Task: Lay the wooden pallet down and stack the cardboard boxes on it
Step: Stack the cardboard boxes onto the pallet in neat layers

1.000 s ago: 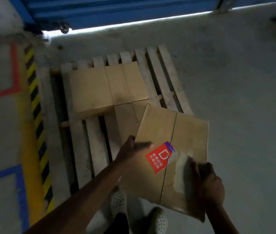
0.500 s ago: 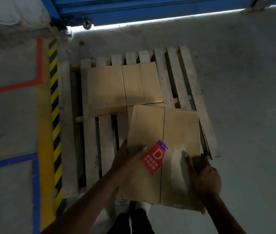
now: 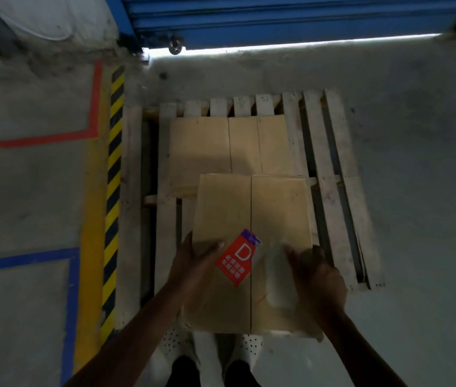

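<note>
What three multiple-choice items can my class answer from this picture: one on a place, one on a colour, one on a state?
1. Where does the striped floor line run relative to the wooden pallet?
A. beside its left edge
B. beside its right edge
C. across its slats

2. What colour is most of the label on the nearest box?
A. green
B. red
C. black

3. How is that box handled?
A. it lies untouched
B. one hand grips it
C. both hands grip it

Answers:
1 A, the yellow-and-black stripes lie to the left of the pallet.
2 B, the label is red with a white D.
3 C, the left hand and the right hand each grip a side.
</note>
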The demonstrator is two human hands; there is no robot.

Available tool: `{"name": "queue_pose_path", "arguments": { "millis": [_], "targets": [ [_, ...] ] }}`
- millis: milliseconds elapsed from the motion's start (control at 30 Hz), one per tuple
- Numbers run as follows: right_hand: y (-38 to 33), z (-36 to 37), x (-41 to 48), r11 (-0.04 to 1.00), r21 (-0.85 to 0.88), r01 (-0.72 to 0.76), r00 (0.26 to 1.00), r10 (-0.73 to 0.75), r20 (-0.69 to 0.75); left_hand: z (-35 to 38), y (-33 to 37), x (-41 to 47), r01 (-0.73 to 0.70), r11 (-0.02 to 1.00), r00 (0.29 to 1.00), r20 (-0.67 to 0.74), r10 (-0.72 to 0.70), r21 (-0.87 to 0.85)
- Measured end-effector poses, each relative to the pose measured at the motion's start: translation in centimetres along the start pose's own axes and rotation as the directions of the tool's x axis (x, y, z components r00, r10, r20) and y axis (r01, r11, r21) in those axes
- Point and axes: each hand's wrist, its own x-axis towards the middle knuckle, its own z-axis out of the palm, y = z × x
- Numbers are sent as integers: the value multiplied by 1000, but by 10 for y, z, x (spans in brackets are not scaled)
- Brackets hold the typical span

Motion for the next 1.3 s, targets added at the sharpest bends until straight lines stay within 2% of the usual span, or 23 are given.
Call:
{"name": "queue_pose_path", "arguments": {
  "millis": [100, 267, 433, 633, 800, 900, 1067, 1300],
  "targets": [
    [-20, 23, -1, 999, 36, 36, 998, -37, 44, -29, -12, 14, 6, 1000, 999, -37, -5, 28],
    [-50, 80, 2, 995, 101, 16, 994, -27, 104, -79, -43, 39, 52, 998, 997, -49, -54, -45],
    [-74, 141, 5, 982, 183, 56, 985, -84, 153, -121, -72, 66, 34, 999, 996, -84, -34, -1],
    [-84, 194, 23, 979, 197, 58, 957, -110, 267, -144, -108, 107, 83, 997, 996, -34, -83, -9],
    [-77, 230, 51, 996, 86, 15, 974, -34, 224, -144, -126, 147, 93, 995, 995, -29, -92, 39],
    [-71, 251, 71, 995, 104, -8, 975, -16, 222, -139, -140, 169, 84, 996, 996, -2, -84, 12],
    [-61, 272, 89, 995, -27, 95, 985, -90, 150, -122, -157, 204, 71, 997, 997, 11, -71, 5],
    [-42, 285, 115, 992, -63, 109, 989, -102, 106, -96, -191, 237, 84, 996, 996, -7, -84, -11]
  ]
}}
